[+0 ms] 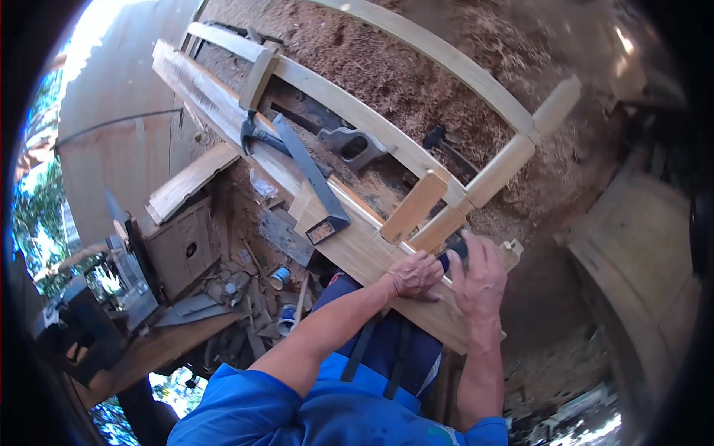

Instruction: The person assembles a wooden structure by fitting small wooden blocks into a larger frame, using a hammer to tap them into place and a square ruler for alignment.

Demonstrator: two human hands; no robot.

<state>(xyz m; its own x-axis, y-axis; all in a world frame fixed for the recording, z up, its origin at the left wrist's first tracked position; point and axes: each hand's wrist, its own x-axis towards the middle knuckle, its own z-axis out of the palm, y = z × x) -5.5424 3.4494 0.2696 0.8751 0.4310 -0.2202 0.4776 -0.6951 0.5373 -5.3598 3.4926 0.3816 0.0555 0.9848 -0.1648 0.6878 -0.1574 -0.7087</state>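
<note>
My right hand (481, 281) curls its fingers and thumb around a small dark block-like object (455, 256) at the frame's near corner. What kind of object it is cannot be made out. Close beside it, my left hand (416, 275) is closed at the edge of a pale wooden board (361, 249); whatever its fingers grip is hidden. The board lies slanting across my lap. Past my hands, a wooden frame (357, 111) of long rails has a short upright block (414, 207) jutting from it. A carpenter's square (311, 172) rests across the board and rail.
A claw hammer (271, 140) lies by the square, and a handsaw (353, 146) sits between the rails. Wood shavings (401, 63) cover the ground beyond. Scraps, a blue-and-white can (280, 277) and a wooden box (182, 245) crowd the left; a large wooden panel (632, 238) stands right.
</note>
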